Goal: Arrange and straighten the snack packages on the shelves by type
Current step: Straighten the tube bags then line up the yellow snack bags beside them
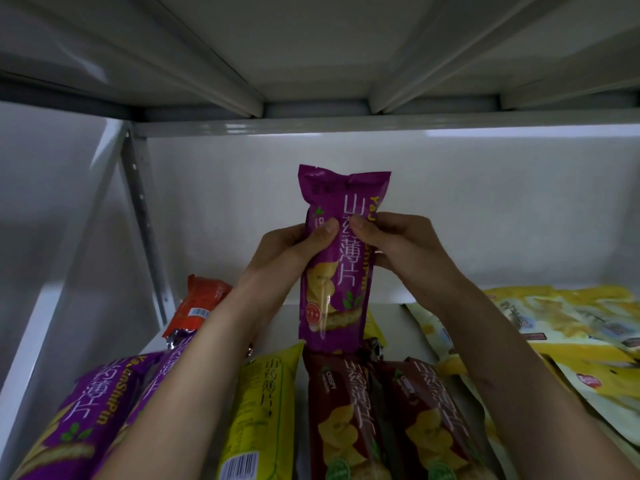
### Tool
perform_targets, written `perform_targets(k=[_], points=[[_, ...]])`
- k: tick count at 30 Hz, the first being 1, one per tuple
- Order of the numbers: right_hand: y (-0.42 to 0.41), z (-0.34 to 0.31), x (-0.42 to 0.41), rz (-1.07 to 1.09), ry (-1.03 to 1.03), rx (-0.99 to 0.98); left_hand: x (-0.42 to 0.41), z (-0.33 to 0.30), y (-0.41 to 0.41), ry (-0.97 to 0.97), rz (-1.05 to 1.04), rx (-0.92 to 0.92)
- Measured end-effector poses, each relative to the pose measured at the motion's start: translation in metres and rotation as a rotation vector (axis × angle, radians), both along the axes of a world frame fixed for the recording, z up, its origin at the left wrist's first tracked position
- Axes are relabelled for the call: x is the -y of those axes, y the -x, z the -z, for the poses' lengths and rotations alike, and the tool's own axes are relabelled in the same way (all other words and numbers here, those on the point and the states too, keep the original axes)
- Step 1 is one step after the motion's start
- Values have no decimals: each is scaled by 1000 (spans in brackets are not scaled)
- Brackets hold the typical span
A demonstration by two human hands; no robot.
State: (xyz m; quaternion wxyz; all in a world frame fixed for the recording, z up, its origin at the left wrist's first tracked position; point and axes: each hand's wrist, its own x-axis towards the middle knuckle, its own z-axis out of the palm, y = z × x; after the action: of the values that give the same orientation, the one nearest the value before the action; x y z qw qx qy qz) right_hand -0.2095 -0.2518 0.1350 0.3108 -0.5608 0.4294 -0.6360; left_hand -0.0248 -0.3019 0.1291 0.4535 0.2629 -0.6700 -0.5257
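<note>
1. Nearest the camera, glossy brown snack packages (349,420) lie lengthwise at the shelf's (388,299) front edge, beside a yellow foil package (261,410) and purple foil packages (93,420) toward the front-left corner, apparently grouped by type.
2. The long purple foil snack package (337,258) is held upright above mid-shelf, probably for sorting.
3. The left hand (291,254) and right hand (398,247) grip its middle, fingers (360,225) curled round it, thumbs pressed on the front.

hands: left hand (294,251) and right hand (398,247) are gripping purple packet (337,271) upright, frame centre.
shelf (391,327): is holding packets along lower frame.
</note>
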Motion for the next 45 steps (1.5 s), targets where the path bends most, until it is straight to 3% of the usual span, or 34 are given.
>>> perform_targets(k=[8,16,25,33,38,41,45], points=[[-2,-2,-1,-162,-119,70,-3,0,-1,18,-73,-12],[5,0,1,41,-35,48,-5,3,4,-10,55,113],[4,-2,0,-168,-182,89,-8,-1,2,-26,-55,45],[6,3,3,40,-92,55,-5,0,0,-70,110,168],[2,0,2,-55,-119,112,-4,1,-1,-44,1,94],[1,3,2,-127,-165,39,-3,0,-1,-27,-51,48],[0,5,5,-21,-114,-15,-3,0,1,-42,-5,63]])
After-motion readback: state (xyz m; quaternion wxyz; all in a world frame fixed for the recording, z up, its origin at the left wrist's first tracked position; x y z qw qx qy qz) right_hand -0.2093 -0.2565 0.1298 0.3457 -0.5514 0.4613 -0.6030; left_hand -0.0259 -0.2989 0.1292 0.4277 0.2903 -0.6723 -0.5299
